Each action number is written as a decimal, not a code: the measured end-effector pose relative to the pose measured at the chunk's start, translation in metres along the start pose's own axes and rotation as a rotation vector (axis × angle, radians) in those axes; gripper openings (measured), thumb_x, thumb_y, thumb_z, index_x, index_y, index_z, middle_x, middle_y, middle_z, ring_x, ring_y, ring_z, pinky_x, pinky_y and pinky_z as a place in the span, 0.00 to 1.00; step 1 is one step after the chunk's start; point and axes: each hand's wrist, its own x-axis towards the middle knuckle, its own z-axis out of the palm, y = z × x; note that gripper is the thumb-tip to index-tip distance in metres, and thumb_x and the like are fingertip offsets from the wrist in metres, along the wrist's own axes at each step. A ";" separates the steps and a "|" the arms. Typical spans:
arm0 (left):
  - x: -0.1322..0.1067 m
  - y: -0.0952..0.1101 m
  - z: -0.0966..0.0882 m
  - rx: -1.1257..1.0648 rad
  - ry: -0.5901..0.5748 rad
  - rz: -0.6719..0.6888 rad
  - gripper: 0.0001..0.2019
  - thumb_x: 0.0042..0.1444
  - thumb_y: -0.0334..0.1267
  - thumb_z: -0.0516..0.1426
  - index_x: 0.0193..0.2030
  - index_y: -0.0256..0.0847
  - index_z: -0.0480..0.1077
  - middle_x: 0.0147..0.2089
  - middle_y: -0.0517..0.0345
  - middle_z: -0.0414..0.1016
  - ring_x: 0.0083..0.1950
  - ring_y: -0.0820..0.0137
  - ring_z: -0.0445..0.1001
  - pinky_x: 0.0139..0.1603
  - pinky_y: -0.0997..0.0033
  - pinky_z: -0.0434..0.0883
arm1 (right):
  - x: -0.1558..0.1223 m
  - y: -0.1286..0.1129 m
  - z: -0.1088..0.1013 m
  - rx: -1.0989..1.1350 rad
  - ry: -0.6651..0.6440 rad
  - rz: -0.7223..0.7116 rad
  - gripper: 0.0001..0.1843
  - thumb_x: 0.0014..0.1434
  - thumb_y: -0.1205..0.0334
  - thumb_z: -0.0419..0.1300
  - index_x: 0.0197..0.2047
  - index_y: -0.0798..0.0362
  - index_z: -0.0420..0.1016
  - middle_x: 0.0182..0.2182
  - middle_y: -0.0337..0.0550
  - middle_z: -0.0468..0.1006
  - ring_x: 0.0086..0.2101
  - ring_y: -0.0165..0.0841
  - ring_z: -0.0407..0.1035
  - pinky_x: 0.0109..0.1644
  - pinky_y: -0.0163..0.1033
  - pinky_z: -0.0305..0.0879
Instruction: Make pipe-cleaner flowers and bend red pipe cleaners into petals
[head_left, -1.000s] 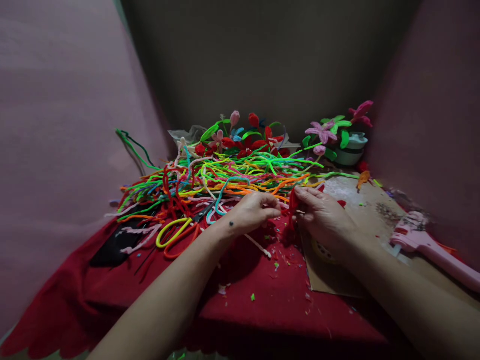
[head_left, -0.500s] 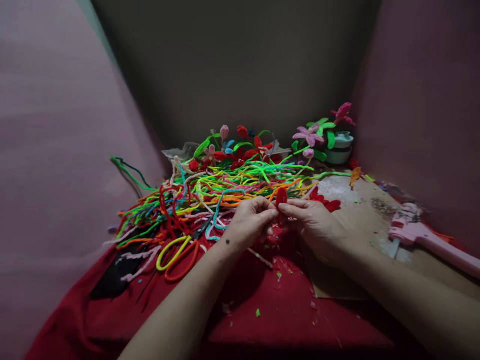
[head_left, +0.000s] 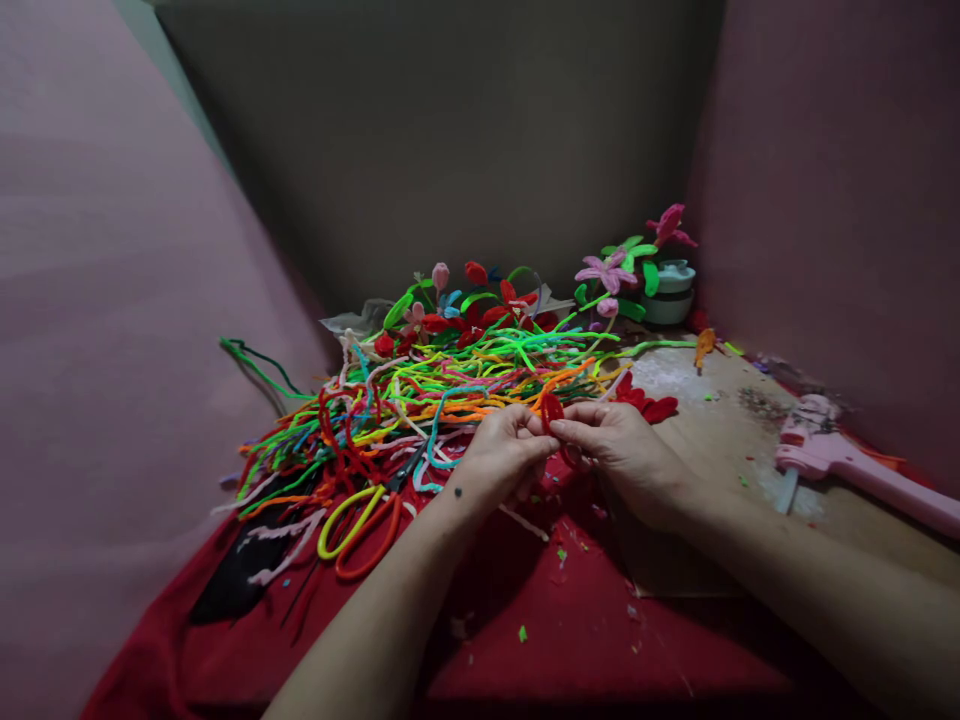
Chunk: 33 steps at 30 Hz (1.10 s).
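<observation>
My left hand (head_left: 504, 458) and my right hand (head_left: 621, 452) meet at the middle of the red cloth (head_left: 525, 640). Both pinch a small red pipe-cleaner loop (head_left: 553, 410) between fingertips. Just behind them lies a big heap of pipe cleaners (head_left: 427, 385) in green, orange, yellow, red and pink. Red petal-shaped pieces (head_left: 646, 402) rest on the cardboard sheet (head_left: 720, 420) by my right hand.
Scissors with yellow and orange handles (head_left: 358, 520) lie left of my left arm. A pink glue gun (head_left: 847, 458) lies at the right. Finished pipe-cleaner flowers (head_left: 465, 300) and a small pot with pink flowers (head_left: 660, 285) stand at the back. Pink walls close in on both sides.
My hands have come together: the left fingers moved right onto the red piece that the right hand held. The red piece now forms a small loop between both hands.
</observation>
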 end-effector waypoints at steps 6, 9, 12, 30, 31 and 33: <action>-0.001 0.002 -0.002 0.069 -0.043 0.000 0.11 0.47 0.37 0.57 0.29 0.41 0.56 0.11 0.72 0.59 0.08 0.80 0.55 0.08 0.84 0.51 | 0.002 0.002 -0.001 -0.114 0.022 -0.021 0.13 0.48 0.57 0.60 0.21 0.56 0.63 0.16 0.32 0.61 0.19 0.22 0.51 0.22 0.32 0.45; -0.003 0.008 -0.006 0.082 -0.038 0.001 0.13 0.47 0.39 0.58 0.38 0.39 0.61 0.16 0.70 0.65 0.10 0.78 0.61 0.09 0.83 0.53 | 0.001 0.001 0.000 -0.131 -0.008 -0.022 0.12 0.50 0.57 0.59 0.22 0.56 0.63 0.17 0.32 0.61 0.19 0.22 0.52 0.22 0.31 0.47; -0.003 0.011 -0.014 0.051 0.037 0.060 0.15 0.47 0.39 0.59 0.42 0.38 0.66 0.20 0.68 0.66 0.12 0.82 0.60 0.11 0.83 0.51 | -0.001 -0.003 0.003 -0.077 -0.126 0.033 0.10 0.52 0.57 0.57 0.26 0.56 0.66 0.20 0.35 0.66 0.20 0.23 0.58 0.24 0.32 0.55; -0.006 0.015 -0.014 0.162 0.069 0.142 0.10 0.50 0.40 0.57 0.34 0.34 0.73 0.13 0.65 0.63 0.14 0.79 0.58 0.16 0.79 0.58 | -0.004 -0.010 -0.001 -0.065 -0.354 0.047 0.13 0.53 0.59 0.54 0.32 0.59 0.76 0.21 0.40 0.71 0.19 0.24 0.56 0.24 0.32 0.52; -0.006 0.016 -0.013 0.201 0.081 0.140 0.11 0.50 0.41 0.56 0.32 0.35 0.72 0.13 0.65 0.62 0.13 0.79 0.58 0.16 0.79 0.57 | -0.004 -0.010 -0.001 -0.061 -0.353 0.057 0.13 0.53 0.60 0.54 0.31 0.58 0.76 0.20 0.39 0.70 0.18 0.24 0.56 0.24 0.33 0.52; -0.007 0.017 -0.013 0.286 0.100 0.153 0.11 0.52 0.42 0.54 0.29 0.36 0.71 0.13 0.66 0.61 0.14 0.79 0.57 0.16 0.79 0.56 | -0.005 -0.011 0.000 -0.083 -0.323 0.070 0.11 0.52 0.60 0.54 0.28 0.57 0.75 0.16 0.37 0.68 0.17 0.24 0.55 0.23 0.33 0.51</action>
